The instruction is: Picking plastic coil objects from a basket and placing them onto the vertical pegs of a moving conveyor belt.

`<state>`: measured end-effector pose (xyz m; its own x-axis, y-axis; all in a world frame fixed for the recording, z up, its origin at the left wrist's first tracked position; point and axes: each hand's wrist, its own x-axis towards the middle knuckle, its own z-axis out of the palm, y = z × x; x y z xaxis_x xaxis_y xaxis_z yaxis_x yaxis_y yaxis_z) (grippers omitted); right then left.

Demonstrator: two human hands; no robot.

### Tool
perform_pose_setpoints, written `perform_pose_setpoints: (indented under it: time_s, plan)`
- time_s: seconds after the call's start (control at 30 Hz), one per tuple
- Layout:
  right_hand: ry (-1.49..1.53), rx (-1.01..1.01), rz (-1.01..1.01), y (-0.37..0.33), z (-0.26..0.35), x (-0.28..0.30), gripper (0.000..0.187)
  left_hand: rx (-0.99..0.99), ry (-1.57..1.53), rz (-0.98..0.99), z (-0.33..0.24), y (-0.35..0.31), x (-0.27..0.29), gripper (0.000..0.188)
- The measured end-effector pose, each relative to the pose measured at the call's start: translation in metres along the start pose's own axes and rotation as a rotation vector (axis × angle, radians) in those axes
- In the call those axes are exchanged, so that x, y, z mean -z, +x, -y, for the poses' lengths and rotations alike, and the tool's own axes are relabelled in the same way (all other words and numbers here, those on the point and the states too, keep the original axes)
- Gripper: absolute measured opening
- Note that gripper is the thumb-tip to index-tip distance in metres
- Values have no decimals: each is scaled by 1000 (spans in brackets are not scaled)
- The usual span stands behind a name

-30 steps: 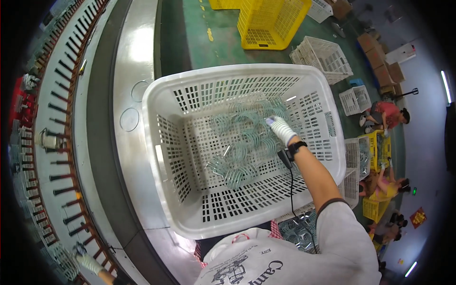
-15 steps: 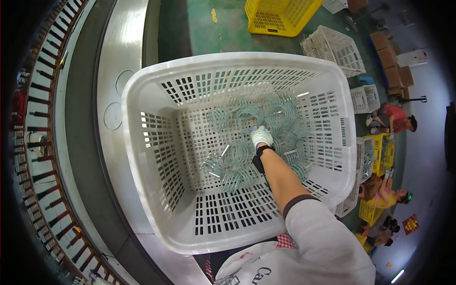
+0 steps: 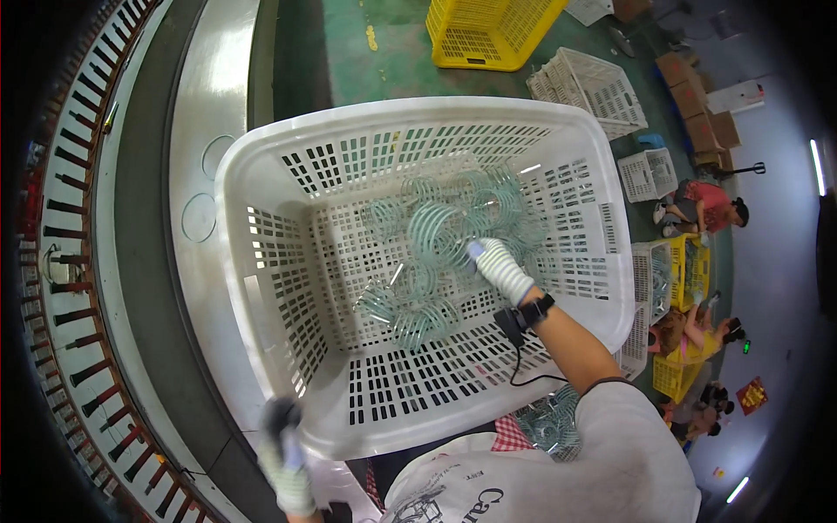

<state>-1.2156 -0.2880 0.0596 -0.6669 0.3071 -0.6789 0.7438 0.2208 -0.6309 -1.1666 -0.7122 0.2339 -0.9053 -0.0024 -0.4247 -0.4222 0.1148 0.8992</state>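
Observation:
My right hand (image 3: 499, 264), in a striped white glove, is closed on a bundle of clear greenish rings (image 3: 433, 228) inside a large white plastic basket (image 3: 253, 336). Beneath and around that bundle, several more bunches of rings (image 3: 425, 324) rest on the basket's slotted bottom. Outside the near-left corner of the basket is my left hand (image 3: 286, 462), gloved too; its dark fingertips are smeared by motion, so I cannot see what they hold, if anything. Two single rings (image 3: 199, 218) lie on the metal ledge (image 3: 214, 105) left of the basket.
A curved conveyor track with dark spindles (image 3: 85, 370) runs along the left. Beyond the basket, a yellow crate (image 3: 475, 48) and white crates (image 3: 602, 87) stand on the green floor. More rings (image 3: 551, 423) show beside my right sleeve. Several people (image 3: 711, 205) sit among crates at right.
My right hand has drawn back toward me, raising a bundle of rings from the pile. My left hand has come into view at the lower left.

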Motion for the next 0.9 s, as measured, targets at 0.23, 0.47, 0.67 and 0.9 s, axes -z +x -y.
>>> perform_pose_setpoints:
  time_s: [0.23, 0.47, 0.67, 0.9]
  plan:
    - [-17, 18, 904, -115, 74, -23, 39, -182, 441, 566, 24, 63, -60, 59]
    - [259, -134, 1176, -68, 81, -54, 42, 479, 209, 673, 88, 4, 24, 32]
    - [-889, 955, 205, 120, -64, -172, 22, 662, -550, 254, 23, -63, 46, 47]
    - [-1711, 481, 548, 152, -73, -184, 32, 389, -930, -66, 11, -96, 60, 55]
